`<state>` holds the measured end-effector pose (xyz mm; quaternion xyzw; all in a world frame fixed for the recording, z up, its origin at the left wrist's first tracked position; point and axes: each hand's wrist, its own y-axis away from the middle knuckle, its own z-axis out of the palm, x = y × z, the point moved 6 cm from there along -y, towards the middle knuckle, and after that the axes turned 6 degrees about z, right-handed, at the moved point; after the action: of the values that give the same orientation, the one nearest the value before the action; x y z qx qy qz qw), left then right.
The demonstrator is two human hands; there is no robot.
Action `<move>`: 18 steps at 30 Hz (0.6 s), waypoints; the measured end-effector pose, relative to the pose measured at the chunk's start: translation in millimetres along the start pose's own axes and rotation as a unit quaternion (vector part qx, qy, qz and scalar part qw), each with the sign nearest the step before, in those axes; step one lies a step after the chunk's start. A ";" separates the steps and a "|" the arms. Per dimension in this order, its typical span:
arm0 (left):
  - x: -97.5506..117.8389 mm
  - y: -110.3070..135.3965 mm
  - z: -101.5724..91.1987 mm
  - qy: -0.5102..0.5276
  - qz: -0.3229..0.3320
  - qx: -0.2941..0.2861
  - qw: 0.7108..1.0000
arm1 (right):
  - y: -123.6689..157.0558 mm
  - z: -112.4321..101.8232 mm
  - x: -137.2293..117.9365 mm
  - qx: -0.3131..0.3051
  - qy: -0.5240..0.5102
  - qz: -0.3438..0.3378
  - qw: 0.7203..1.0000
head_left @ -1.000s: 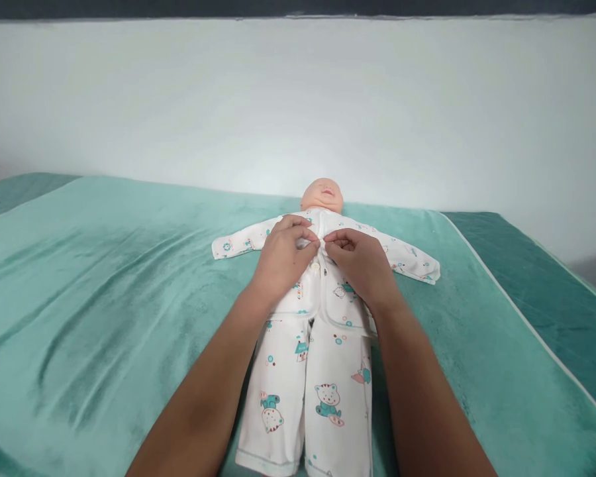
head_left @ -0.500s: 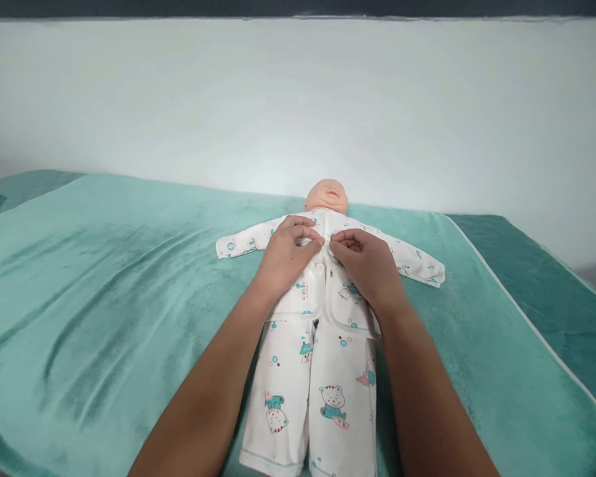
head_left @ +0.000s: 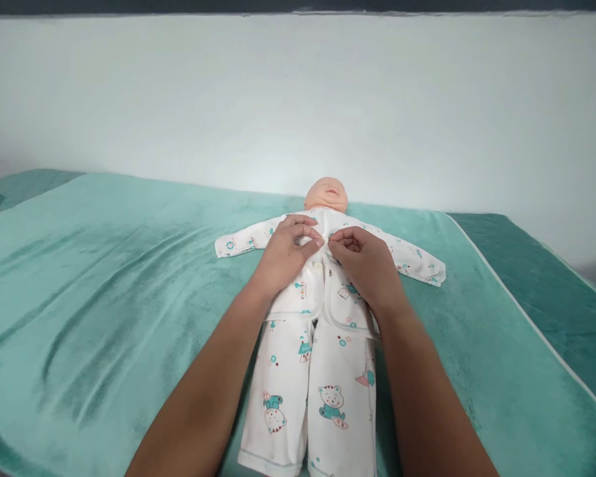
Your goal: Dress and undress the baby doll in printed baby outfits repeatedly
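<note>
A baby doll (head_left: 326, 193) lies on its back on a teal blanket (head_left: 104, 278), arms spread, dressed in a white printed shirt (head_left: 305, 291) and matching trousers (head_left: 328, 391). My left hand (head_left: 285, 255) pinches the left edge of the shirt front at the doll's chest. My right hand (head_left: 365, 265) pinches the opposite edge, fingertips almost meeting the left hand's at the upper button line. Both hands have their fingers curled closed on the cloth. A button shows just below my fingers.
The blanket covers a darker green surface (head_left: 541, 278) that shows at the right. A pale wall (head_left: 298, 99) stands close behind the doll's head. The blanket's white-trimmed edge (head_left: 516, 311) runs diagonally at the right.
My hands stay pinched together at the doll's chest with only small finger shifts. The view drifted slightly, so the doll sits a little further right than a second ago.
</note>
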<state>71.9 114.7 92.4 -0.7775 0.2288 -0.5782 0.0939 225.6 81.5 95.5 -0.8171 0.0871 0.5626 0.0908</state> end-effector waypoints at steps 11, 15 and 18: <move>-3.2 0.9 -0.9 0.050 -0.034 -0.002 0.998 | 2.3 1.7 -0.7 0.004 -0.007 -0.012 1.000; -3.1 0.2 -0.1 0.049 -0.012 0.011 0.999 | 2.8 1.1 -2.7 -0.003 0.001 -0.021 1.000; -2.4 -0.2 -0.3 0.049 0.006 0.010 0.999 | 3.1 -0.4 -1.8 -0.006 -0.004 -0.023 1.000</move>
<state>71.1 116.1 90.5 -0.7460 0.2315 -0.6173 0.0941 224.6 78.5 97.2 -0.8169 0.0644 0.5645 0.0990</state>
